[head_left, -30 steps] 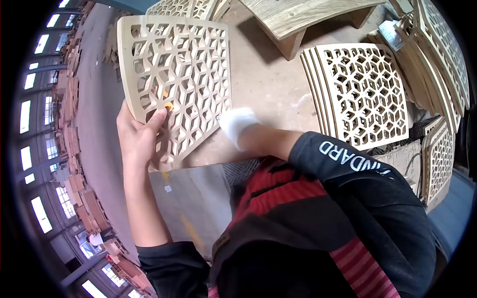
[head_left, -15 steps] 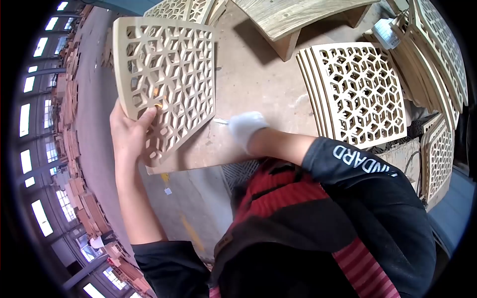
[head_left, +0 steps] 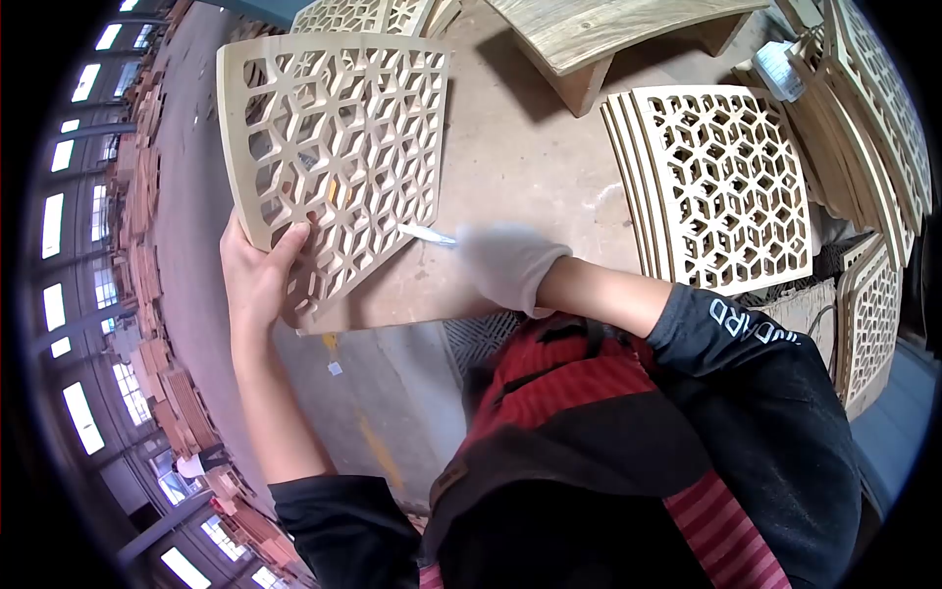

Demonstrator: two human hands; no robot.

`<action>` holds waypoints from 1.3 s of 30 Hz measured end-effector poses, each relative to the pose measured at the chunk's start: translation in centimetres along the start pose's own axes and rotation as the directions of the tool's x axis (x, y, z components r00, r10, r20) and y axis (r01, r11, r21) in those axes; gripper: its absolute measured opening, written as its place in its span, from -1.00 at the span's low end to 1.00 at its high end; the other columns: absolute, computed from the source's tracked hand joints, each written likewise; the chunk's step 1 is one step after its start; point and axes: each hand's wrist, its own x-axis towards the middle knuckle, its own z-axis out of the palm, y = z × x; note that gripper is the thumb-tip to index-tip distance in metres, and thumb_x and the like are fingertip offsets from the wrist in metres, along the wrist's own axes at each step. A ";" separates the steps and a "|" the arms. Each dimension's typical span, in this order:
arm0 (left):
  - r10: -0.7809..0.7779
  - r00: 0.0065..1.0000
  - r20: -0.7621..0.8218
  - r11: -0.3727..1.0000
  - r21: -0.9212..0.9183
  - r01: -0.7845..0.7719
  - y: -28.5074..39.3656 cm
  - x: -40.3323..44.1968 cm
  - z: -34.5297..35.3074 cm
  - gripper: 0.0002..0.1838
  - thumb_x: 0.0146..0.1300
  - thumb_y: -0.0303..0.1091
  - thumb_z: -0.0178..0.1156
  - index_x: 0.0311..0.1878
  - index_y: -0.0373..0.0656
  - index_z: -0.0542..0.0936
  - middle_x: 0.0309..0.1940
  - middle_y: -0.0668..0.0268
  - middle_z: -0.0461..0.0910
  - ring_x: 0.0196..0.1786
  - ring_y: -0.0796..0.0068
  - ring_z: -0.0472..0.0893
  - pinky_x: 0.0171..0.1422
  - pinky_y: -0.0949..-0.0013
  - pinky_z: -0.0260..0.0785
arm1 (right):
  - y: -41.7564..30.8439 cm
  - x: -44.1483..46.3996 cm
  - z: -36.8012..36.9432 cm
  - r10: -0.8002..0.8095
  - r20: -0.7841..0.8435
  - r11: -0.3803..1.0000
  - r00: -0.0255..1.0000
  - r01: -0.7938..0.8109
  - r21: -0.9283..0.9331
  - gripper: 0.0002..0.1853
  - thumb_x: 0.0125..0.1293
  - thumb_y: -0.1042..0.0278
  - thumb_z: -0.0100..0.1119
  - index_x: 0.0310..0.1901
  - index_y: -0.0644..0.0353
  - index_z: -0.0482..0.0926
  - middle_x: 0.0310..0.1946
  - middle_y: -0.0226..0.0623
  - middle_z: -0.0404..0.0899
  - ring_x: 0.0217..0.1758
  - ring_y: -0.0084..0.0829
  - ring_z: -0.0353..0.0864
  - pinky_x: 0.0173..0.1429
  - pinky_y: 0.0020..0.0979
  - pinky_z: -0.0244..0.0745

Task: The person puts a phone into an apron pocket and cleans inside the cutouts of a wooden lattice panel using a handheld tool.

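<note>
Tool (head_left: 426,235) in right hand (head_left: 510,263) now overlaps panel (head_left: 336,157) in left hand (head_left: 257,272).

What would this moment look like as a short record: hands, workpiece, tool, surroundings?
Left hand: bare hand, thumb on the face of the lattice panel
Right hand: white-gloved hand, holding a slim pale tool
Panel pose: tilted up over the table
Tool tip: at the panel's edge; contact unclear
Right side: stack of cut panels
Far side: low wooden stand
</note>
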 end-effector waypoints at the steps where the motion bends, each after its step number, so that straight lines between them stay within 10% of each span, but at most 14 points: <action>1: -0.001 1.000 -0.002 1.000 -0.004 0.001 0.1 -0.1 0.0 -0.66 0.18 -0.54 0.31 0.02 -0.33 0.53 -0.24 0.27 0.69 -0.26 0.57 0.65 -0.24 0.46 0.50 | -0.7 -0.1 -0.7 -0.018 -0.025 0.999 1.000 0.017 -0.032 -0.87 0.31 0.46 0.03 -0.21 0.29 0.55 -0.48 -0.07 0.62 -0.42 -0.07 0.68 -0.34 -0.21 0.57; 15: -0.018 1.000 0.025 0.999 0.035 0.017 1.8 -0.5 0.7 -0.68 0.17 -0.56 0.29 0.01 -0.34 0.54 -0.23 0.27 0.69 -0.27 0.59 0.60 -0.16 0.45 0.47 | -7.2 4.3 -4.1 -0.101 0.037 0.961 0.994 0.107 -0.253 -0.85 0.24 0.42 0.13 -0.20 0.24 0.61 -0.39 -0.13 0.68 -0.28 -0.14 0.72 -0.21 -0.21 0.62; 16: -0.002 1.000 0.012 0.998 0.062 0.001 1.7 -0.5 0.6 -0.68 0.18 -0.57 0.28 0.02 -0.34 0.54 -0.24 0.27 0.68 -0.26 0.58 0.60 -0.15 0.46 0.47 | -7.6 5.3 -3.4 -0.159 -0.008 0.939 0.987 0.149 -0.310 -0.73 -0.03 0.48 0.36 -0.21 0.21 0.72 -0.30 -0.13 0.74 -0.24 -0.22 0.76 -0.23 -0.22 0.66; 27: -0.087 0.995 -0.038 0.996 -0.020 0.086 0.4 -1.3 -0.3 -0.64 0.15 -0.59 0.28 0.05 -0.35 0.52 -0.20 0.23 0.68 -0.22 0.53 0.62 -0.10 0.43 0.48 | -7.8 6.5 -1.6 -0.240 -0.074 0.922 0.968 0.204 -0.329 -0.82 0.18 0.45 0.18 -0.17 0.23 0.63 -0.31 -0.05 0.69 -0.26 -0.10 0.73 -0.16 -0.19 0.63; 28: -0.094 0.995 -0.042 0.996 -0.006 0.094 0.6 -1.2 -0.4 -0.63 0.15 -0.59 0.28 0.05 -0.35 0.52 -0.19 0.23 0.68 -0.22 0.53 0.62 -0.09 0.42 0.48 | -9.0 7.2 -2.4 -0.163 0.031 0.925 0.986 0.164 -0.342 -0.74 -0.13 0.49 0.39 -0.30 0.19 0.73 -0.34 -0.11 0.73 -0.27 -0.16 0.75 -0.18 -0.26 0.64; 31: -0.055 0.997 -0.059 0.998 -0.016 0.054 -0.3 -1.2 -0.4 -0.63 0.15 -0.60 0.27 0.06 -0.36 0.51 -0.17 0.22 0.68 -0.17 0.49 0.62 -0.02 0.39 0.48 | -8.5 7.5 -2.5 -0.258 0.029 0.911 0.966 0.253 -0.326 -0.72 -0.13 0.49 0.39 -0.27 0.19 0.73 -0.32 -0.11 0.73 -0.27 -0.16 0.76 -0.18 -0.26 0.64; 32: -0.026 0.997 -0.071 1.000 -0.008 0.026 -0.4 -1.3 -0.3 -0.63 0.15 -0.60 0.27 0.06 -0.36 0.51 -0.17 0.21 0.68 -0.16 0.49 0.62 0.00 0.39 0.48 | -8.0 7.0 -2.2 -0.232 0.039 0.895 0.972 0.229 -0.382 -0.85 0.21 0.45 0.14 -0.21 0.24 0.63 -0.33 -0.09 0.70 -0.29 -0.11 0.72 -0.19 -0.22 0.63; 39: -0.038 0.999 -0.029 0.999 0.019 0.039 0.5 -1.2 -0.4 -0.62 0.12 -0.60 0.28 0.05 -0.35 0.52 -0.16 0.21 0.69 -0.15 0.48 0.62 0.04 0.38 0.47 | -9.1 7.5 -2.1 -0.223 0.057 0.865 0.973 0.224 -0.449 -0.82 0.24 0.44 0.09 -0.17 0.20 0.64 -0.33 -0.12 0.70 -0.30 -0.12 0.73 -0.21 -0.20 0.62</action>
